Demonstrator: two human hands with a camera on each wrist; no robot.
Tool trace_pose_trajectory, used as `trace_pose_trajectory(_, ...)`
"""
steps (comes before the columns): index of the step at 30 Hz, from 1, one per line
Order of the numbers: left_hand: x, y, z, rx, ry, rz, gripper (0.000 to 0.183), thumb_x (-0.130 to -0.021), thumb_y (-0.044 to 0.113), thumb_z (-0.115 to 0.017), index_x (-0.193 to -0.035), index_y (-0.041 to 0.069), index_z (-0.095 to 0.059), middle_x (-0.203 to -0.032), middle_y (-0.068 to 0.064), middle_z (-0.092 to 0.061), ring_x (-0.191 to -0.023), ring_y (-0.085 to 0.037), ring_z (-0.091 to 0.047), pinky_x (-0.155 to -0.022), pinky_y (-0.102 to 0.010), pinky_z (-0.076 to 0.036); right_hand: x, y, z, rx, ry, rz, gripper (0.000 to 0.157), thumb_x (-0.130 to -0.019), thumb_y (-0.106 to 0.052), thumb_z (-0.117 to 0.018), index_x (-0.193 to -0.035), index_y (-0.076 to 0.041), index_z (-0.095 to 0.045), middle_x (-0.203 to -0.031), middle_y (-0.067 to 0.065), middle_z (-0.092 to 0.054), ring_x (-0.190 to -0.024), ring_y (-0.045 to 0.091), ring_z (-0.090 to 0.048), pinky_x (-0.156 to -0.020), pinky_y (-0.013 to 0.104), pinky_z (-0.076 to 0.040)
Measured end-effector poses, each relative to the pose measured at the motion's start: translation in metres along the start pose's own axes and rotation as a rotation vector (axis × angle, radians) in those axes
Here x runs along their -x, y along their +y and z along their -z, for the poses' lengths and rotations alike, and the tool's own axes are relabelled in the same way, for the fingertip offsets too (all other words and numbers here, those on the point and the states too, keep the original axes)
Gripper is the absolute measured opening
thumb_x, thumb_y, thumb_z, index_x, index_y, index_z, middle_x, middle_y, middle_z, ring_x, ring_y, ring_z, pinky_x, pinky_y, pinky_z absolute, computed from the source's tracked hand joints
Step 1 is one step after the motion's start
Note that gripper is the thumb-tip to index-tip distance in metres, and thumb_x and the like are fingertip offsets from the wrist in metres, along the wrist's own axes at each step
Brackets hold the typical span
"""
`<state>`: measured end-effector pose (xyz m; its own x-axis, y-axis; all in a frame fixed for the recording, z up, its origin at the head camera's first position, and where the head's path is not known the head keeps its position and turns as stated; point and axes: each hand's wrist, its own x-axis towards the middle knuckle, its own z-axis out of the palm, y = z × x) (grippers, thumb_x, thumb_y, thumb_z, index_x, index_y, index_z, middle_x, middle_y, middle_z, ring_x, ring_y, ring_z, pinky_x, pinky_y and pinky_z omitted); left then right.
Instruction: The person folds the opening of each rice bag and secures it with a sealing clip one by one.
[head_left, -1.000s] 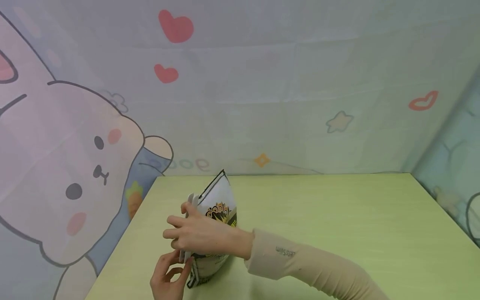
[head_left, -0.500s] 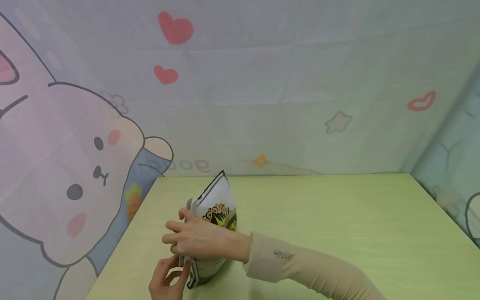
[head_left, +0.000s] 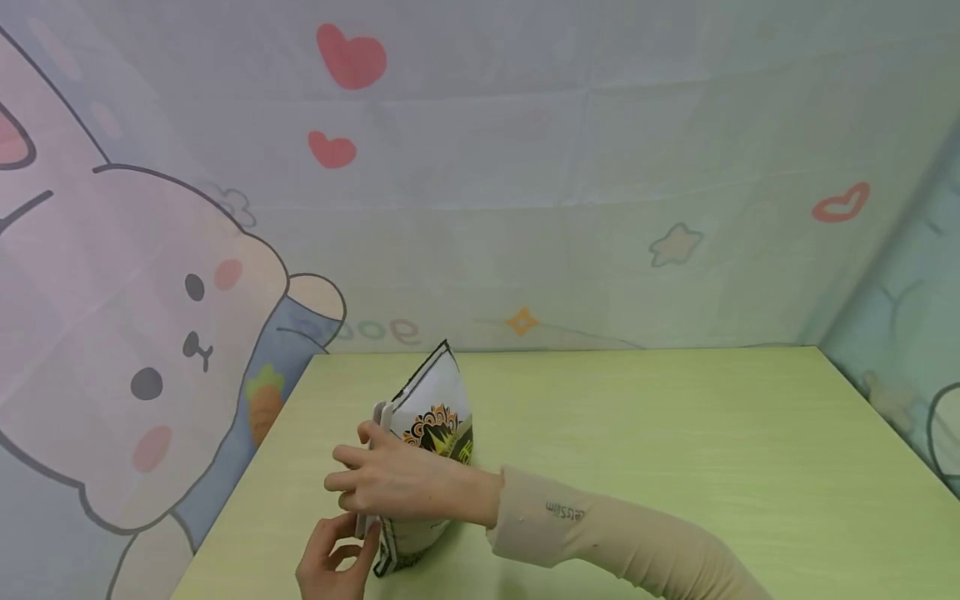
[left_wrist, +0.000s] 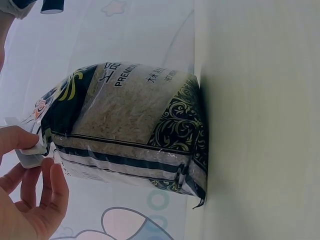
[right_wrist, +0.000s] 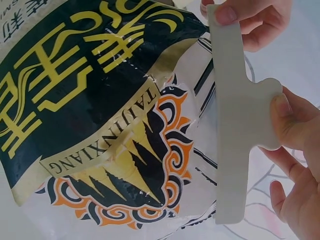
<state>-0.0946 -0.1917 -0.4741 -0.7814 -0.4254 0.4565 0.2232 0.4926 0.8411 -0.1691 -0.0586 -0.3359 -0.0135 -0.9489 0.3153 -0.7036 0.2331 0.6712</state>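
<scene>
A bag of rice (head_left: 442, 396) stands upright on the table, its see-through front and dark scroll pattern facing the left wrist camera. Across its folded top sits a long white bag clip (right_wrist: 232, 125). My right hand (head_left: 405, 479) pinches the clip's rounded tab between thumb and fingers, its forearm passing in front of the bag. At the clip's near end, my left hand (head_left: 333, 567) pinches clip and bag top together, thumb on one side and fingers on the other. In the head view, my right hand hides much of the clip.
The light green tabletop (head_left: 637, 442) stretches right and behind the bag. A cloth backdrop (head_left: 480, 167) with hearts and a cartoon rabbit (head_left: 195, 333) hangs behind and at the left. A beige sleeve (head_left: 615, 533) covers the right forearm.
The clip and both hands have shifted slightly toward the near end of the bag's top. The bag stays in place, and both hands keep their hold.
</scene>
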Motion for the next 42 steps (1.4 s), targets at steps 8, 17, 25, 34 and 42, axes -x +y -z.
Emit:
trace_pose_trajectory(8, -0.001, 0.013, 0.004, -0.028, 0.001, -0.018, 0.02, -0.087, -0.016, -0.067, -0.105, -0.008, -0.069, -0.088, -0.01, -0.059, -0.081, 0.009, -0.055, -0.062, -0.02, -0.054, 0.003, 0.001, -0.005, -0.014, 0.001, -0.013, 0.017, -0.102, -0.033, -0.059, -0.094, -0.045, -0.069, -0.097, -0.022, -0.053, -0.096, 0.005, -0.044, -0.092, 0.032, -0.034)
trace_pose_trajectory(17, -0.001, 0.013, 0.003, -0.046, 0.017, -0.043, 0.02, -0.085, -0.018, -0.068, -0.103, -0.009, -0.069, -0.088, -0.013, -0.059, -0.081, 0.009, -0.054, -0.062, -0.02, -0.055, 0.01, 0.01, -0.004, -0.136, -0.006, -0.055, 0.042, -0.103, -0.014, -0.059, -0.135, -0.043, -0.061, -0.117, -0.026, -0.061, -0.104, -0.001, -0.053, -0.096, 0.03, -0.036)
trace_pose_trajectory(25, -0.005, 0.011, 0.003, -0.015, 0.053, -0.046, 0.019, -0.079, -0.019, -0.074, -0.095, -0.008, -0.072, -0.078, -0.002, -0.058, -0.071, 0.006, -0.055, -0.054, -0.015, -0.052, 0.017, 0.025, -0.009, -0.192, 0.008, -0.132, 0.055, -0.094, -0.02, -0.075, -0.142, -0.038, -0.056, -0.119, -0.022, -0.064, -0.115, 0.002, -0.055, -0.108, 0.034, -0.038)
trace_pose_trajectory(34, -0.006, 0.01, 0.001, -0.013, 0.085, -0.049, 0.02, -0.077, -0.019, -0.076, -0.093, -0.008, -0.073, -0.075, -0.001, -0.058, -0.069, 0.006, -0.055, -0.051, -0.012, -0.05, 0.023, 0.036, -0.017, -0.206, 0.071, -0.197, 0.04, -0.092, -0.026, -0.078, -0.129, -0.032, -0.064, -0.121, -0.015, -0.066, -0.119, 0.007, -0.054, -0.102, 0.036, -0.04)
trace_pose_trajectory(42, -0.006, 0.015, 0.0, -0.043, 0.1, -0.016, 0.019, -0.076, -0.016, -0.078, -0.093, -0.006, -0.074, -0.075, 0.0, -0.06, -0.069, 0.008, -0.054, -0.049, -0.012, -0.049, 0.029, 0.044, -0.021, -0.235, 0.115, -0.258, 0.024, -0.097, -0.022, -0.07, -0.12, -0.031, -0.068, -0.122, -0.007, -0.063, -0.116, 0.012, -0.054, -0.099, 0.038, -0.039)
